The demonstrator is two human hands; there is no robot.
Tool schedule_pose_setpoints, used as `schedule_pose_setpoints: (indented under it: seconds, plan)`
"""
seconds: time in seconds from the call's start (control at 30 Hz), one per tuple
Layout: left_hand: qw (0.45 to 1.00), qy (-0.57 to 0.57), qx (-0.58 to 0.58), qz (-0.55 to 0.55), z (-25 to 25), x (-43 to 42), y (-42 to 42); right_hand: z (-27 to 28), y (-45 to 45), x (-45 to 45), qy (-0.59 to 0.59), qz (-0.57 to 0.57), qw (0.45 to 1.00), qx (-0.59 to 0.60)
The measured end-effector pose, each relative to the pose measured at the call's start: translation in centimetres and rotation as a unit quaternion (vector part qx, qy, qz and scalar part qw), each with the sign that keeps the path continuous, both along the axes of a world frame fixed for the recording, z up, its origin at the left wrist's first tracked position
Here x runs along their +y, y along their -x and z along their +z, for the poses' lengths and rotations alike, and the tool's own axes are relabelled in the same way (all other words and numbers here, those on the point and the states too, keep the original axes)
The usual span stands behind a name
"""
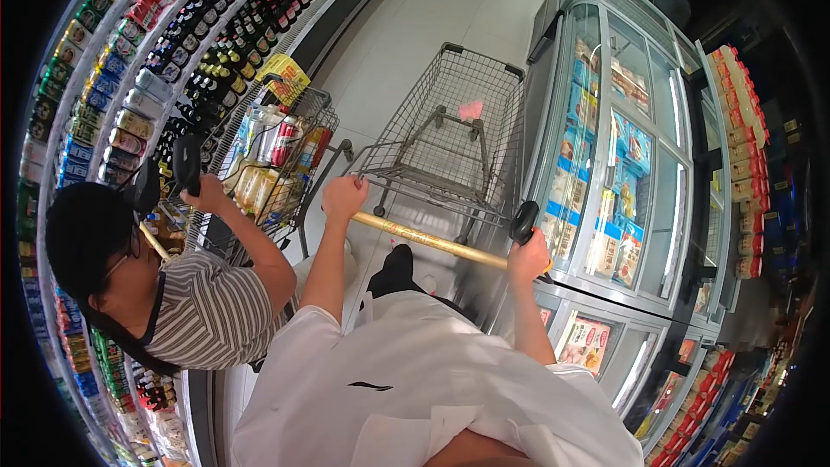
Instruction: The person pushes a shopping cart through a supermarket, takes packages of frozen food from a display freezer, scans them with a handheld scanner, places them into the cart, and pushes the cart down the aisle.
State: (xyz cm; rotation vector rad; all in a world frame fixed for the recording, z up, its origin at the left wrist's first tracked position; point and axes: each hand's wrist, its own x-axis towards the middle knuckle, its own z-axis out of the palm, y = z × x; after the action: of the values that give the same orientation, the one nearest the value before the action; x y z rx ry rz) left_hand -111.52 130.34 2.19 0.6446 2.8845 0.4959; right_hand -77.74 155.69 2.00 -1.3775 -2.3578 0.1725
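Note:
A wire shopping cart [432,121] stands in front of me, with a small pink item [470,110] showing in or through its mesh. Its yellow handlebar [424,240] runs across at waist height. My left hand [344,197] is closed round the bar's left end. At the other end, my right hand [530,257] grips the bar beside a black rounded fitting [523,221]. The fingers of both hands are partly hidden by the backs of the hands.
Close on my left, a person in a striped shirt [220,303] holds another cart [298,134] filled with packages and cans. Shelves of bottles and cans [199,43] curve along the left. Glass-topped freezers [605,164] line the right. Tiled floor [501,0] stretches ahead between them.

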Motion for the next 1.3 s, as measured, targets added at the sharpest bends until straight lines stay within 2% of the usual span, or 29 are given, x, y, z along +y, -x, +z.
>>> schedule_pose_setpoints:
  seconds: [0.23,0.37,0.47,0.57,0.63,0.8,0.87,0.97,1.3]
  plan:
    - [1.0,-0.003,0.016,-0.01,-1.0,4.8,5.6,-0.1,5.5,4.6,0.004,-0.042,0.999,-0.032]
    - [1.0,0.005,-0.004,-0.03,-0.1,8.0,9.7,-0.6,8.9,7.2,-0.033,-0.067,0.997,0.002]
    - [0.997,0.023,0.035,-0.07,0.5,10.6,13.1,0.0,11.9,8.5,-0.015,-0.076,0.997,-0.029]
    - [0.994,0.032,0.006,-0.103,0.1,12.6,17.2,0.0,15.1,9.7,-0.025,-0.105,0.994,-0.02]
    - [0.995,0.027,0.027,-0.09,-0.4,14.1,19.7,0.4,17.1,10.3,0.004,-0.123,0.992,-0.014]
    - [0.993,0.041,0.009,-0.106,-0.7,18.3,25.7,-0.4,22.3,13.5,-0.017,-0.115,0.993,-0.037]
    - [0.993,0.03,0.036,-0.107,-1.3,20.2,27.3,-0.2,23.9,15.6,-0.021,-0.111,0.992,-0.062]
    - [0.995,0.045,0.016,-0.093,-0.4,23.6,28.8,-0.3,26.3,19.2,-0.014,-0.123,0.99,-0.071]
    - [0.995,0.051,0.033,-0.078,-1.2,36.1,33.5,-0.6,32.1,34.5,-0.023,-0.119,0.992,-0.043]
